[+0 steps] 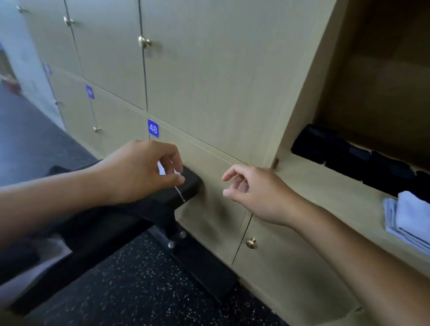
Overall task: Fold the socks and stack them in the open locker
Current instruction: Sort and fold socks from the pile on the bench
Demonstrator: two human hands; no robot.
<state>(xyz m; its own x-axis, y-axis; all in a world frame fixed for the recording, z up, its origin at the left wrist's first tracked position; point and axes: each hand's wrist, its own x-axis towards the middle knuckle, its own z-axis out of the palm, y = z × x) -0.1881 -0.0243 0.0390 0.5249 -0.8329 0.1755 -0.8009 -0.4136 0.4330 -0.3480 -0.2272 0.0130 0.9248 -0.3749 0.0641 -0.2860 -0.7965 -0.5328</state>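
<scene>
neither of our hands holds a sock: left hand (138,170) hangs loosely curled over the bench (184,186) end, right hand (252,191) relaxed. dark socks (350,157) line the locker (330,191) shelf's back edge; reaching carelessly could topple them.

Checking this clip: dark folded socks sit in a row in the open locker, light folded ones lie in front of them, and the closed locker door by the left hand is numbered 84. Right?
Not quite. The head view shows the number label on the closed door above the left hand reading 48, not 84. The rest holds: dark socks sit in a row in the open locker, with light folded socks in front.
</scene>
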